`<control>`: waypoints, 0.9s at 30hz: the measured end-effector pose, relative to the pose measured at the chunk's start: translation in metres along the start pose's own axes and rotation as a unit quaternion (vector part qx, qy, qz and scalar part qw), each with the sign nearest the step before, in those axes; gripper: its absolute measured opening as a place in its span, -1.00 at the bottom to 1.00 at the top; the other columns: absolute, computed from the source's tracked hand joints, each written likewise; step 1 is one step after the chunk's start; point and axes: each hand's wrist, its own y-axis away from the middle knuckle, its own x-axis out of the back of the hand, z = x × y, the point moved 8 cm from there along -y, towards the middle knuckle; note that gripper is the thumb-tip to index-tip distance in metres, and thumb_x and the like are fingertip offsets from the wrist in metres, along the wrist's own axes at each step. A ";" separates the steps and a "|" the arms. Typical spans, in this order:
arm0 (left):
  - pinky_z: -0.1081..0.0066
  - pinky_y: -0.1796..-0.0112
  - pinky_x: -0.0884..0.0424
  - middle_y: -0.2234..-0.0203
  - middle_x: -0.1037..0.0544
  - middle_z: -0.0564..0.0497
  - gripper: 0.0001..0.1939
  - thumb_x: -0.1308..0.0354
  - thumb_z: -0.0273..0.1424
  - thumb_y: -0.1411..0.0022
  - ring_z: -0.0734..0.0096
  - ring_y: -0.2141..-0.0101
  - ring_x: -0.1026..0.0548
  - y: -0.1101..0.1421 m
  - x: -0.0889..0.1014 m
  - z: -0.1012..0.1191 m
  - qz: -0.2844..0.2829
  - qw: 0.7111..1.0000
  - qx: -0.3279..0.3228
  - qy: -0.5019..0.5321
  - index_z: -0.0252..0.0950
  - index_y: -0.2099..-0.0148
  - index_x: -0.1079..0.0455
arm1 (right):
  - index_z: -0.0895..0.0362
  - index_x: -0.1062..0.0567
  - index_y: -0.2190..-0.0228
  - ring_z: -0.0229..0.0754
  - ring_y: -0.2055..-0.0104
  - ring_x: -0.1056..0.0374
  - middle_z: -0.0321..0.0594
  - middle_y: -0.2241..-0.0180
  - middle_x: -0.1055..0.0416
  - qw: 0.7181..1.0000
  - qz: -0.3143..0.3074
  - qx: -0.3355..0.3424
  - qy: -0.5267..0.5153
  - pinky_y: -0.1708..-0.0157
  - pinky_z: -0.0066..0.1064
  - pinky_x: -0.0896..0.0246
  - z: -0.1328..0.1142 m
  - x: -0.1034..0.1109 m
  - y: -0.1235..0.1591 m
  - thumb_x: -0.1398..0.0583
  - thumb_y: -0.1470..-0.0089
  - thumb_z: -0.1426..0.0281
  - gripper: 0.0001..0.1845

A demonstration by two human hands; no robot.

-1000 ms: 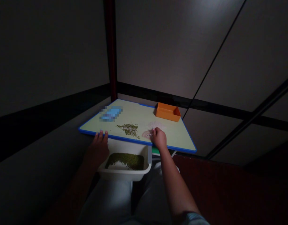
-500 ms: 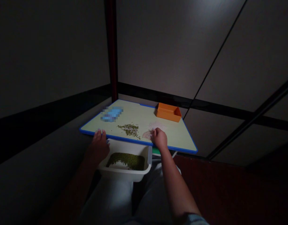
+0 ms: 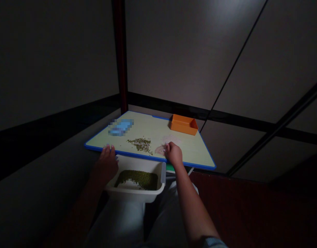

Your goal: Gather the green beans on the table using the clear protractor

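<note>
My right hand is closed with its fingers pinched together, low over a pinkish drawing on the pale tabletop. Whatever its fingertips hold, if anything, is too small to make out. To the left of that hand, small green grains, like mung beans, lie in a loose scatter. My left hand has its fingers stretched out to the table's blue front edge, beside a white tub. More green grains cover part of the tub's bottom, below the table edge and above my lap.
An orange open box stands at the table's back right. At the back left lies a blue item, blurred by pixels. Walls rise close behind the table and on the left. Dark red floor shows at the right.
The view has shifted slightly, so everything sits a little further left. My right hand remains pinched by the drawing and my left stays at the edge; the grains look much the same.
</note>
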 end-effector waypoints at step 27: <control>0.00 -0.13 -0.18 -0.19 -0.15 -0.48 -0.38 0.22 -0.35 -0.14 -0.08 -0.24 -0.04 0.001 -0.005 -0.001 -0.005 1.000 0.001 -0.006 -0.61 -0.20 0.01 | 0.12 -0.44 0.40 -0.26 0.45 -0.26 -0.20 0.44 -0.48 0.999 -0.005 0.018 -0.040 0.49 -0.45 0.17 -0.002 0.000 -0.001 0.03 -0.21 0.32 -0.70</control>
